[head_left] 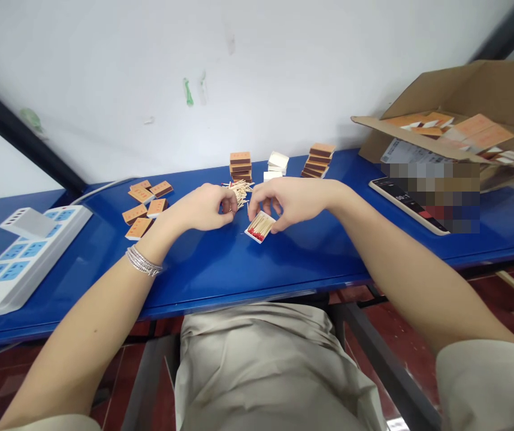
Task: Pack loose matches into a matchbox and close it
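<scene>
A small white matchbox tray (260, 227) lies tilted on the blue table, filled with red-tipped matches. My right hand (288, 200) grips this tray by its edges, between thumb and fingers. A pile of loose matches (240, 191) is on the table just behind and between my hands. My left hand (212, 206) is beside the pile's left edge, its fingers curled together; whatever they may hold is too small to make out. Behind my right hand stand several white trays (278, 161). Stacks of orange-brown matchboxes are at their left (240, 164) and right (319, 160).
Several closed matchboxes (142, 209) lie scattered left of my left hand. A white power strip (27, 257) occupies the table's left end. At the right are a phone (407, 205) and an open cardboard box (437, 99) with more matchboxes. A wall (257, 78) rises behind the table (221, 275).
</scene>
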{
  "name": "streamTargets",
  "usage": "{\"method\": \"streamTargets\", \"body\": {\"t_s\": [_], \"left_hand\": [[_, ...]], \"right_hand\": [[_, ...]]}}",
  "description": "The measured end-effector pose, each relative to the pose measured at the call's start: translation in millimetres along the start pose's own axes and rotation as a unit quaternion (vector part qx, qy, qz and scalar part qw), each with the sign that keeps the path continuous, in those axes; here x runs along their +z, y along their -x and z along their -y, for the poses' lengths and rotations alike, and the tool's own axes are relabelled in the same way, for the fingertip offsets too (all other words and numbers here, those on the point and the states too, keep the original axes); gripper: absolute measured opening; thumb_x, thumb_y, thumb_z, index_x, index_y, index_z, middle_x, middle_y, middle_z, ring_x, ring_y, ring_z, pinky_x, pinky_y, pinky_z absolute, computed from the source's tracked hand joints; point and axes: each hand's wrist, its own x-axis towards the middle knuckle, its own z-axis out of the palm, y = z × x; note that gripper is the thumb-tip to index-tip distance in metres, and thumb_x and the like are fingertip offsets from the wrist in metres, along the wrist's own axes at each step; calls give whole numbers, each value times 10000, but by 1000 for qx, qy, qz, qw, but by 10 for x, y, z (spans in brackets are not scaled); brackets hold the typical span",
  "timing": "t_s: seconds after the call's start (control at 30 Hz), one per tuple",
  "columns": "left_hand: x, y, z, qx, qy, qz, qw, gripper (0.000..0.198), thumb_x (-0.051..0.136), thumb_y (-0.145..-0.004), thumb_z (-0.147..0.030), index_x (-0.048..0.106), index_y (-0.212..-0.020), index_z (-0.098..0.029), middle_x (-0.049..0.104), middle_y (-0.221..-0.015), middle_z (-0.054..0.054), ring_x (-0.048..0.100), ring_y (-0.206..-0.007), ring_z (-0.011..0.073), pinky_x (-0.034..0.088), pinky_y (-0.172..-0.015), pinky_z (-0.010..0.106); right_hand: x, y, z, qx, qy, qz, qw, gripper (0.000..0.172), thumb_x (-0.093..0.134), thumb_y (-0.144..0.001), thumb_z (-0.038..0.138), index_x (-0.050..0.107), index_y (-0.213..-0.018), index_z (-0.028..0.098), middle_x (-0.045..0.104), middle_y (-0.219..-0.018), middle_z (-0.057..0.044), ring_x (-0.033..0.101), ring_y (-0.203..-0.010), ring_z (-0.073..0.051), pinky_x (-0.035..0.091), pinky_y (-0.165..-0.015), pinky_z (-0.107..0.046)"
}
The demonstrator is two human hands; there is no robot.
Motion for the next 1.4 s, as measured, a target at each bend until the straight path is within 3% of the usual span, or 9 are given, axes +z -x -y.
{"method": "streamTargets", "body": {"t_s": [0.3,0.47,0.53,0.63,0.77,0.9,1.03,1.2,1.4], "left_hand": [[-22,11,-42,-63,-26,-11,998,165,563,-717,-224,688,-817,-183,704,-776,14,600,-662,147,432,-630,263],[-21,3,-26,-118,-57,-45,990,163,560,-729,-268,686,-814,-207,706,-792,14,616,-691,180,448,-658,298],[-22,3,-27,-129,-59,-45,989,167,566,-731,-276,688,-828,-214,707,-791,12,622,-695,185,450,-667,304],[-19,7,-30,-134,-63,-45,988,167,562,-738,-279,686,-835,-224,706,-782,7,630,-702,189,451,-685,312],[-11,10,-20,-143,-75,-47,986,155,556,-751,-297,673,-826,-228,707,-780,8,637,-708,198,442,-671,316],[-4,2,-11,-149,-82,-49,984,136,548,-762,-306,658,-782,-227,713,-781,12,644,-732,205,431,-668,317],[14,-1,-41,-142,-72,-48,986,137,536,-771,-293,659,-769,-231,717,-786,7,642,-712,190,425,-652,303],[47,13,-86,-145,-60,-53,986,137,536,-770,-271,660,-809,-229,724,-826,23,655,-746,199,432,-634,289],[45,26,-38,-151,-38,-73,985,131,534,-798,-276,645,-824,-212,714,-823,34,648,-756,214,434,-638,316]], "right_hand": [[-210,194,-494,218,25,28,975,399,836,-554,340,752,-921,208,696,-803,-21,620,-679,-189,419,-602,-299],[-166,167,-551,237,-25,90,967,458,862,-500,355,749,-924,224,721,-858,-16,628,-651,-172,428,-574,-289],[-193,185,-528,226,-41,82,970,519,875,-480,396,745,-951,224,724,-871,-21,633,-658,-171,440,-580,-287],[-305,278,-570,236,-31,-35,971,496,833,-569,471,734,-975,204,720,-860,-39,633,-675,-164,455,-605,-286],[-356,333,-759,293,4,-252,922,317,730,-722,395,704,-935,162,707,-827,-59,592,-592,-138,460,-594,-299],[-147,102,-868,237,12,-346,908,253,703,-744,323,699,-939,162,722,-866,-61,636,-702,-165,497,-688,-316],[41,-294,-877,182,-64,-391,900,312,675,-789,347,674,-1031,149,729,-1050,-99,684,-855,-199,540,-770,-344],[59,-720,-968,140,-83,-411,897,452,718,-758,350,632,-1160,160,699,-1197,-114,668,-1058,-223,524,-930,-374],[20,-749,-938,138,-80,-426,891,333,687,-781,385,687,-1031,165,724,-1129,-109,655,-1082,-218,467,-1005,-378]]}}
